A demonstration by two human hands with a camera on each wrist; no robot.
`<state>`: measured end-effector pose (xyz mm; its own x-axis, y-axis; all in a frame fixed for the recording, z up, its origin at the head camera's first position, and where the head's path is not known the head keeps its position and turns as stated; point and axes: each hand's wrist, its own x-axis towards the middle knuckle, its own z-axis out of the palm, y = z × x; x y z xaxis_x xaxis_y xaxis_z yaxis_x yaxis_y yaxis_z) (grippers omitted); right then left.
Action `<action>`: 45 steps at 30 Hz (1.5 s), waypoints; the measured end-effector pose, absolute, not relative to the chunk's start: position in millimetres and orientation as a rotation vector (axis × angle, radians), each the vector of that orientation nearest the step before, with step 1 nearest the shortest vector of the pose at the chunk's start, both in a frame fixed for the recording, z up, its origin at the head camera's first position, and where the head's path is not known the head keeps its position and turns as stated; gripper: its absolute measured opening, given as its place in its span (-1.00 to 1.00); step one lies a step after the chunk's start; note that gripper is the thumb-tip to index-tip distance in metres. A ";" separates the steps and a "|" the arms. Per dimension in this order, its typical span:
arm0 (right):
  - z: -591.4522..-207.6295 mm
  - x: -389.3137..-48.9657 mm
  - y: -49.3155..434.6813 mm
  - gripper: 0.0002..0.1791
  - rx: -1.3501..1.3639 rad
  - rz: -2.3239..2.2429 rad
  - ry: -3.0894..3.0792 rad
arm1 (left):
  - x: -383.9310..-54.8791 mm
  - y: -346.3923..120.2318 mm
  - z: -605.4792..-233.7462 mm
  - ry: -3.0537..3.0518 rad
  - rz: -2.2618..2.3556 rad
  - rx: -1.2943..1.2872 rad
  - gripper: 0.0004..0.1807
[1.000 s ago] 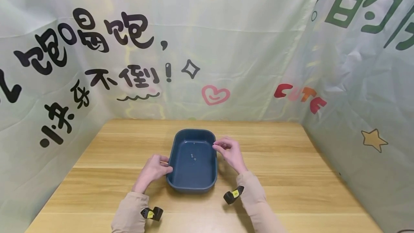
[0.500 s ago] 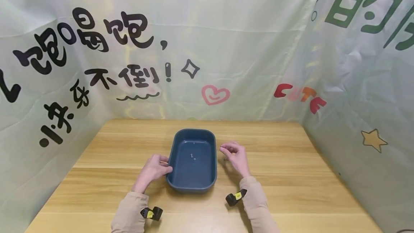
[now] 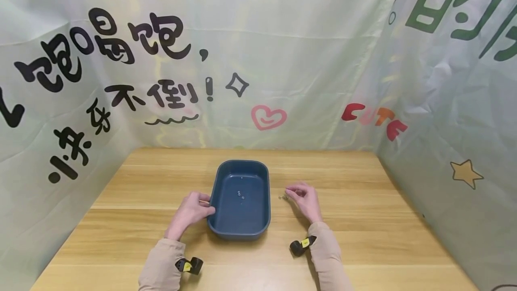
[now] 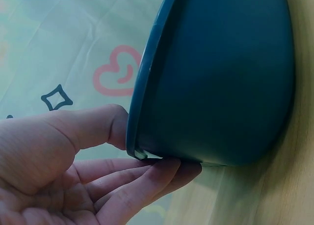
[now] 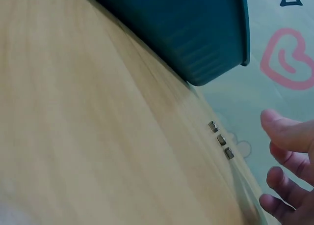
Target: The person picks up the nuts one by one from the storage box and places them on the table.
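Observation:
A deep blue rectangular tray sits on the table, with a few small shiny metal pieces on its floor. My left hand pinches its left side; in the left wrist view the thumb lies over the rim and the fingers press the outer wall. To the right of the tray, my right hand hovers with thumb and forefinger close together and nothing visible between them. Three small metal nuts lie in a short row on the tabletop, just left of and below its fingertips.
The wood-grain table is backed and flanked by printed cloth walls. Dark wrist cameras are strapped over both sleeves, and the right one hangs low over the table.
My right hand has moved from the tray's right rim rightward and slightly toward me, uncovering the nuts on the table. The left hand stays on the tray.

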<state>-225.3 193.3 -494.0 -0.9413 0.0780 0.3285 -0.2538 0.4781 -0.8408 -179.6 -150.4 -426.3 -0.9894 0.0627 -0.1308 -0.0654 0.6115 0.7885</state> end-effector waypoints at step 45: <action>-512.3 -217.4 201.0 -0.93 0.193 1.150 -2.510 | -178.9 -150.4 -424.5 2.689 1.309 0.010 -0.50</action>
<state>-217.4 201.0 -512.3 -0.9215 0.0298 0.3872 -0.2738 0.6573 -0.7021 -178.9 -150.4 -424.5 -0.9887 0.0716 -0.1318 -0.0596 0.6190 0.7831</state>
